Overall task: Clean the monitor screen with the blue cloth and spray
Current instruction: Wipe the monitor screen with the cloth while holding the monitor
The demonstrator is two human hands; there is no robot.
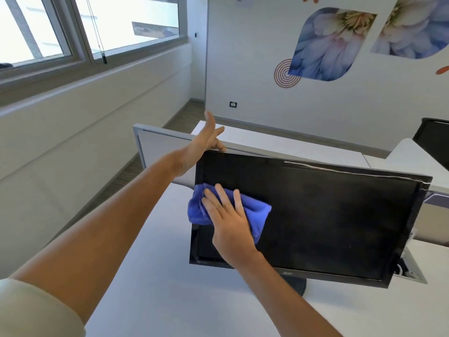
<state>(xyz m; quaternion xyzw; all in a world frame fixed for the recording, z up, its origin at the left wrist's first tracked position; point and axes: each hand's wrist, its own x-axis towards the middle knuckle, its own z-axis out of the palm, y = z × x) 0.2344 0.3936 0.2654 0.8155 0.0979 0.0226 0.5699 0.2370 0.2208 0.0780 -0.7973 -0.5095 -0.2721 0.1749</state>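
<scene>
**Monitor cleaning: cloth on screen, left side**

The monitor [315, 215] stands on a white desk [170, 288], tilted back, its dark screen unlit. The blue cloth [255, 215] lies bunched against the left part of the screen, overlapping the left bezel. The right hand [228, 220] presses flat on the cloth, fingers spread and extended, palm down; it pins the cloth to the glass and does not clench it. The left hand [201, 144] rests at the monitor's upper left corner, fingers loosely open, some fingertips curled over the top edge, the thumb raised clear. A grey divider panel [165, 147] stands just behind the monitor. No spray bottle is in view.
</scene>
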